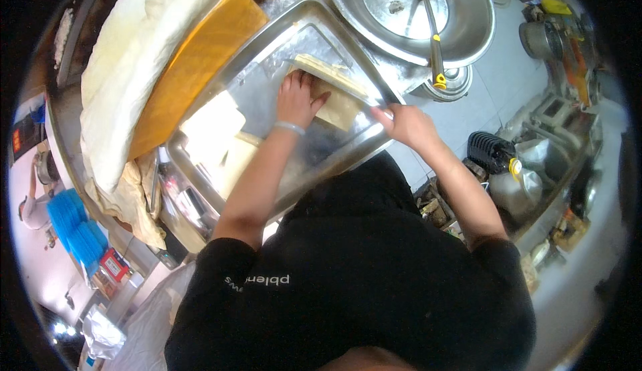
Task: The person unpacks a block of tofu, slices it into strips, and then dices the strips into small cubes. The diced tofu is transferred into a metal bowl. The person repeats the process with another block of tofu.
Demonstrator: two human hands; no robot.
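Pale yellow sheets of food, perhaps tofu skin [336, 105], lie in a rectangular stainless steel tray [321, 183]. My left hand [297, 95] rests on them, thumb spread from the fingers, gripping nothing. A knife [333, 77] crosses the sheets just beyond my left fingertips. Its handle is in my right hand [409, 124], at the tray's right rim, and is mostly hidden by my fingers. Past the blade lies a narrow strip of the same food [313, 63]. More pale pieces [213, 120] sit at the tray's left end, washed out by glare.
A big metal basin [466, 25] holding a skimmer [432, 35] stands beyond the tray, with a lidded pot [454, 85] below it. Left are an orange-brown block [200, 70] and a large cream cloth [125, 70]. Bottles [514, 185] stand on the right. Another person [37, 213] is far left.
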